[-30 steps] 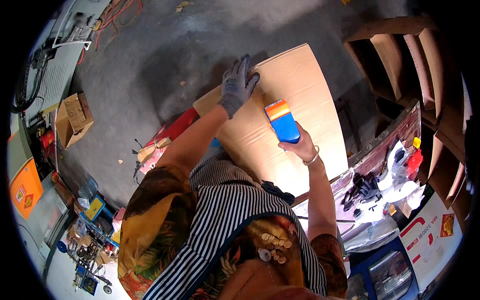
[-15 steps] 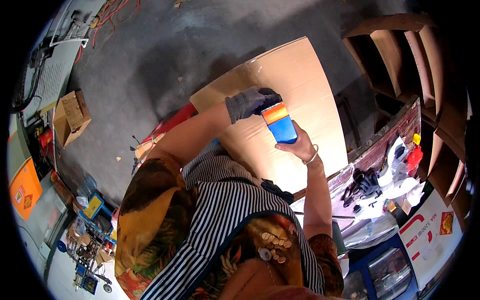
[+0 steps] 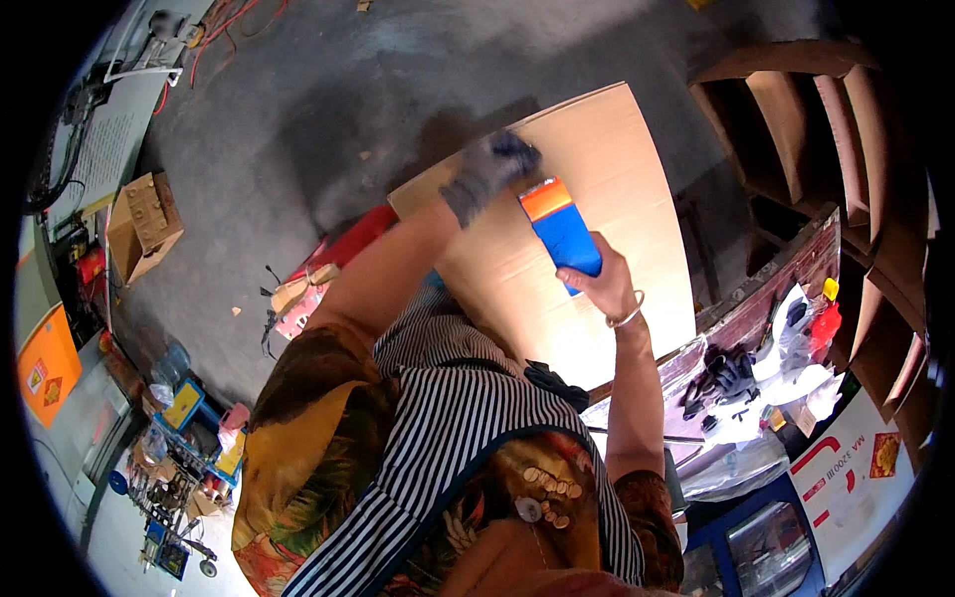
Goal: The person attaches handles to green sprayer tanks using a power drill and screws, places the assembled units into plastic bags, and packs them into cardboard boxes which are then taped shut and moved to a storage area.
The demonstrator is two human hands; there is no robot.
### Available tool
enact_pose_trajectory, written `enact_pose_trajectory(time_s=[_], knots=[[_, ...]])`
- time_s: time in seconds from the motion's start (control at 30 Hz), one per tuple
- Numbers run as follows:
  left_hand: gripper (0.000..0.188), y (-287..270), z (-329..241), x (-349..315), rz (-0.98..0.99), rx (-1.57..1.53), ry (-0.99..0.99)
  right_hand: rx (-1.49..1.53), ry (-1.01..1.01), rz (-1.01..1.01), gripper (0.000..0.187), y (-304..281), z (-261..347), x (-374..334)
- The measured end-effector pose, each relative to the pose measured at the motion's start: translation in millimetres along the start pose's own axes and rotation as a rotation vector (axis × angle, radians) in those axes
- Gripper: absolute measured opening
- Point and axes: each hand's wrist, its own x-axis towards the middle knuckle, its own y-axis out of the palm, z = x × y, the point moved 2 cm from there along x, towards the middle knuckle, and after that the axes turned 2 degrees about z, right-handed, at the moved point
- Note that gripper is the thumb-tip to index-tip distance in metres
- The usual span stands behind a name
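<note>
My right hand (image 3: 607, 279), bare with a bracelet at the wrist, grips a slim blue box with an orange end (image 3: 565, 239). The box tilts above a large brown cardboard sheet (image 3: 637, 189), its orange end pointing up and left. My left hand (image 3: 490, 171) wears a grey and dark glove. It is smeared by motion over the sheet's upper left part, just left of the box and apart from it, so its fingers cannot be read.
A worn table (image 3: 766, 269) at right bears dark gloves (image 3: 731, 373) and white plastic. Beyond it stand brown shelves (image 3: 786, 119). An open cardboard carton (image 3: 147, 224) sits on the floor at left, and a cluttered cart (image 3: 164, 497) at lower left.
My left hand has come away from the orange end of the box and moved left. The box is still in my right hand, with more of its length showing.
</note>
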Motion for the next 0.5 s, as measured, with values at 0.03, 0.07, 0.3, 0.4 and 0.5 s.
enact_pose_trajectory(time_s=[0.03, 0.07, 0.3, 0.4, 0.5], knots=[[0.020, -17.0, -19.7, 15.4, -0.110, 0.202, -0.030, -0.006, 0.045, -0.002, 0.052, -3.0, 4.7, 4.1], [0.020, -37.5, -42.5, 33.6, -0.224, 0.400, -0.053, -0.018, 0.030, -0.019, 0.052, -4.8, 2.8, 4.9], [0.026, -69.7, 25.1, 98.6, -0.008, 0.647, -0.110, -0.014, 0.144, -0.014, 0.058, -5.8, 2.2, 20.6], [0.050, -89.0, 75.1, 116.3, 0.149, 0.897, -0.272, -0.028, 0.115, -0.016, 0.060, -5.1, 3.3, 22.9], [0.066, -89.3, 73.9, 106.5, 0.065, 1.309, -0.482, -0.006, 0.108, -0.018, 0.061, -3.4, -2.3, 22.0]])
